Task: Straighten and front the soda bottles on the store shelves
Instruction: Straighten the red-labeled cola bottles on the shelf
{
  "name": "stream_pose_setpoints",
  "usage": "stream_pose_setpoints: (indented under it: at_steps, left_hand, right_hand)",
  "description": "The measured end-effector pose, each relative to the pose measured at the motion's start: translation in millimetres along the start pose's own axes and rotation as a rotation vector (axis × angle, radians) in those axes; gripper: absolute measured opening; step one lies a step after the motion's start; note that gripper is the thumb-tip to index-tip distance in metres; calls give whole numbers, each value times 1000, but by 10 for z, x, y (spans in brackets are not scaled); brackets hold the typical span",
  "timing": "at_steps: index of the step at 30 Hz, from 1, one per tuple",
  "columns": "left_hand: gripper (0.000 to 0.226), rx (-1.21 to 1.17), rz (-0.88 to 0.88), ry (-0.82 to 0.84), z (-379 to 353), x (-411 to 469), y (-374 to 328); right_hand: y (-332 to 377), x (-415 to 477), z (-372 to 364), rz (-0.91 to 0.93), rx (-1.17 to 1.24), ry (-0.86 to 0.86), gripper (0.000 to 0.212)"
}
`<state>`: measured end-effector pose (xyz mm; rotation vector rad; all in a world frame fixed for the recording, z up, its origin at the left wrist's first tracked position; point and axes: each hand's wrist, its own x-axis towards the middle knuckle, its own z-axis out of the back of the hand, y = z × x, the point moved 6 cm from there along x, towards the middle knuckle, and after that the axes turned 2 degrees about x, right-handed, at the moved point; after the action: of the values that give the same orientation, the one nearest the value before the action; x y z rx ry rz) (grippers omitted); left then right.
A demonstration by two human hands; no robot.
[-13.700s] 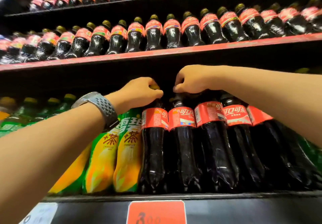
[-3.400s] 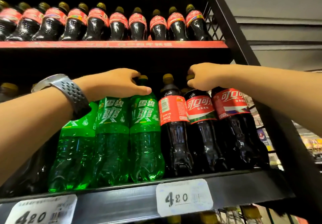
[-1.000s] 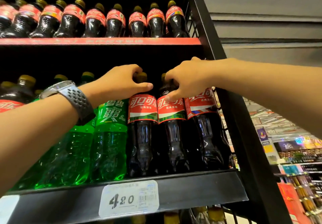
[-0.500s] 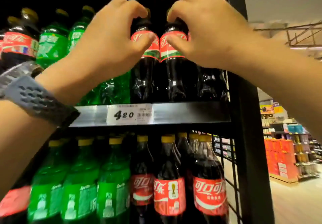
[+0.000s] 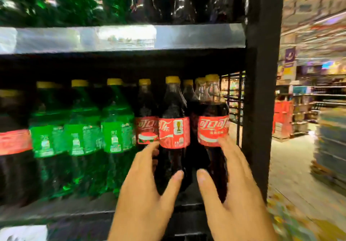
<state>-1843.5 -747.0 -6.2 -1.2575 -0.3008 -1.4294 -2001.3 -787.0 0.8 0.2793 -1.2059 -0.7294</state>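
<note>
At right end of shelf: inner cola bottle, end cola bottle — full, heavy, slick. Left hand, right hand spread open against lower bodies — best gripped mid-body.

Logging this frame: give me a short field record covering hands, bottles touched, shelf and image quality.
shelf: lower shelf, right end by the rack post
left hand: fingers straight, either side of the trophy-label cola bottle
right hand: fingers straight, either side of the end cola bottle
neighbours: green soda bottles to the left
image: motion-blurred
</note>
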Motion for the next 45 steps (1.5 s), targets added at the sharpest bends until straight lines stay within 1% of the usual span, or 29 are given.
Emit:
stream_pose_setpoints:
  at_steps: [2,4,7,9,11,15,19,24,28,31,33,34,35,36,37,39,40,41,42,43,44,45]
  left_hand:
    - [82,-2,104,42,-211,-87,170]
    - [92,-13,182,79,-349,-111,298]
    - [93,-28,245,121,-480,-119,405]
    - [90,-24,255,134,-533,-101,436]
    - [88,-12,264,127,-559,-73,457]
    - [99,71,243,131,-575,-15,397]
    - [88,59,221,143,-611,-9,304]
    - [81,49,208,115,-618,12,260]
    - [86,74,218,104,-641,11,264]
    - [91,111,226,154,-649,24,209]
    - [93,105,245,209,-593,37,187]
    - [90,138,218,260,-539,43,169]
    - [84,188,139,284,-438,66,125]
    - [74,233,21,229,-274,122,64]
    - [63,247,-89,107,-57,206,-8]
    - [45,318,-270,-166,362,419,-142]
    - [40,399,-321,-241,500,572,-203]
    - [37,501,-354,-277,584,736,-269]
    - [33,610,-378,-278,612,902,-331]
    - [29,723,-383,-243,585,1050,-360]
    - [29,824,-354,-194,545,1175,-356]
    - [34,901,-313,-152,507,1275,-332]
  right_hand:
    - [-255,-281,-249,-193,-37,-13,75]
    - [-397,-346,-381,-277,-2,-49,81]
    - [-521,-315,-456,-368,3,-106,85]
    - [-552,-284,-439,-372,-41,-167,85]
    - [-576,-233,-444,-380,-51,-189,86]
    - [-603,-170,-450,-404,-142,-196,84]
    - [-571,-164,-441,-376,-245,-212,83]
    - [-576,-174,-464,-359,-221,-207,81]
    - [-569,-192,-501,-341,-201,-213,84]
    - [-462,-171,-504,-312,-178,-224,85]
    - [-305,-159,-454,-224,-233,-291,81]
    - [-195,-143,-405,-144,-263,-340,78]
    - [-67,-114,-347,-43,-285,-376,74]
    - [71,-54,-285,58,-293,-389,68]
    - [197,36,-211,142,-288,-394,60]
    - [399,297,-58,223,-266,-384,47]
    - [483,448,8,244,-278,-384,45]
    - [564,599,47,261,-299,-383,45]
    - [627,738,53,265,-320,-368,46]
    - [665,861,30,256,-344,-342,45]
    - [688,970,-9,250,-374,-315,43]
    - [699,1066,-51,247,-405,-290,39]
